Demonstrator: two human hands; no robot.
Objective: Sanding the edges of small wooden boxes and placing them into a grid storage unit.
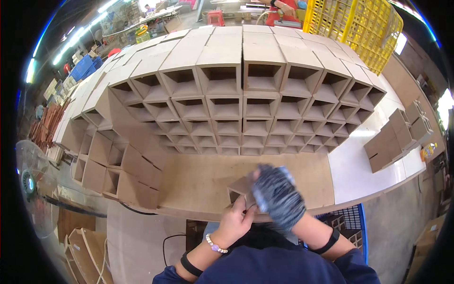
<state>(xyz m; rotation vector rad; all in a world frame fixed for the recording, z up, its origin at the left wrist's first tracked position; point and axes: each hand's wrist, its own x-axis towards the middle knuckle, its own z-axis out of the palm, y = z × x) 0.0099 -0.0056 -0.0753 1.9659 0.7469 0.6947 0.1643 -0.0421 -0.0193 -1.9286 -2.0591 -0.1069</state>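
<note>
A small open-ended brown board box stands at the front of the work table, close to my body. My left hand, bare and with a beaded bracelet at the wrist, grips the box's near edge between thumb and fingers. Over the right side of the same box is my right hand in a grey knitted glove, smeared by motion. A pale bluish patch shows at the glove's far side; I cannot make out what it is. The right fingers are too blurred to read.
A wall of stacked square boxes, open ends facing me, spans the table's back. More boxes stand at left and a small group at right. A yellow crate rises behind; a blue crate sits below the edge. A fan is far left.
</note>
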